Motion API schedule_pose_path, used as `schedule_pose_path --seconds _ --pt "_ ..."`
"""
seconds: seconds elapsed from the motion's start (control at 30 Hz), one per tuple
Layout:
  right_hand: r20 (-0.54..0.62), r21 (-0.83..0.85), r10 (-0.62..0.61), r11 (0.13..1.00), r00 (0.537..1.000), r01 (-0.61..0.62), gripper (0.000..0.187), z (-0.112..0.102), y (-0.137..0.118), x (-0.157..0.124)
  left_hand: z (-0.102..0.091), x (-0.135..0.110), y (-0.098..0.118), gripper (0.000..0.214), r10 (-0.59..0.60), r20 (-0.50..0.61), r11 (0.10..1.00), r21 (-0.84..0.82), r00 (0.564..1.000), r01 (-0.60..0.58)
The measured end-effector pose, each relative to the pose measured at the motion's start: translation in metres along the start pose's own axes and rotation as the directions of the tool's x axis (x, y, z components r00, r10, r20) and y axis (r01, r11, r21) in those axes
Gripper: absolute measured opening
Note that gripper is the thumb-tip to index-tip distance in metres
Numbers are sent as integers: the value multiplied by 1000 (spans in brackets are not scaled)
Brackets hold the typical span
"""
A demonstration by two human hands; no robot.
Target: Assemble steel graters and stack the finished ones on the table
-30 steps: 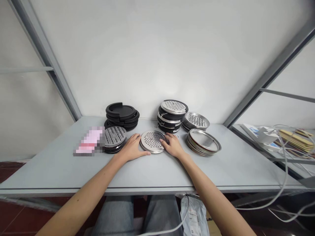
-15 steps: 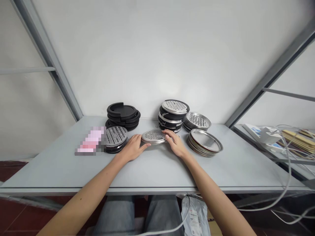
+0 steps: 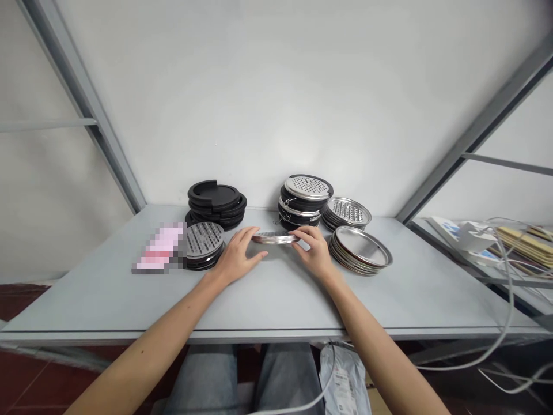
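Round metal grater plates (image 3: 276,238), seemingly more than one pressed together, are held nearly edge-on above the table. My left hand (image 3: 237,257) grips their left edge with its fingertips, the thumb below and apart from the rim. On the opposite side, my right hand (image 3: 317,252) is closed over the right edge, fingers on top and thumb underneath. Left of my left hand is a pile of dark grater plates (image 3: 204,241). To the right of my right hand stands a stack of smooth round metal plates (image 3: 362,248).
Black plastic rings (image 3: 216,199) are piled at the back left. Behind my hands rises a stack of assembled black-and-metal graters (image 3: 306,193) with wire loops. More metal grater plates (image 3: 348,212) lie at the back right. A blurred pink item (image 3: 162,245) is on the left. White cables (image 3: 510,288) hang at the right.
The grater plates have tilted from showing their perforated top face to nearly edge-on and risen slightly. Both hands have lifted with them.
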State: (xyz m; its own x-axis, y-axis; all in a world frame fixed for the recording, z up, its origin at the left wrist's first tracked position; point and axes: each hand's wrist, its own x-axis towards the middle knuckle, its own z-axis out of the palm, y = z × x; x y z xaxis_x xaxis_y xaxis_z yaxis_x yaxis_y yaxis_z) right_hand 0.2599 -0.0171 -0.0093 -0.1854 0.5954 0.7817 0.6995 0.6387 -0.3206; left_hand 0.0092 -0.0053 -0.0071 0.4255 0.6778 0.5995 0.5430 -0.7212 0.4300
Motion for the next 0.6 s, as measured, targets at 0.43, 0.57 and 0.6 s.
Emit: schedule_pose_path --seconds 0.43,0.57,0.6 --pt "107 188 178 962 978 -196 37 1 4 2 1 2 -4 29 26 -41 983 -183 999 -33" --pt "47 281 290 914 956 -291 28 2 0 3 3 3 -6 33 -21 -130 991 -133 991 4" --pt "22 288 291 914 956 -285 27 2 -1 3 4 2 -6 37 -34 -155 995 -101 987 19"
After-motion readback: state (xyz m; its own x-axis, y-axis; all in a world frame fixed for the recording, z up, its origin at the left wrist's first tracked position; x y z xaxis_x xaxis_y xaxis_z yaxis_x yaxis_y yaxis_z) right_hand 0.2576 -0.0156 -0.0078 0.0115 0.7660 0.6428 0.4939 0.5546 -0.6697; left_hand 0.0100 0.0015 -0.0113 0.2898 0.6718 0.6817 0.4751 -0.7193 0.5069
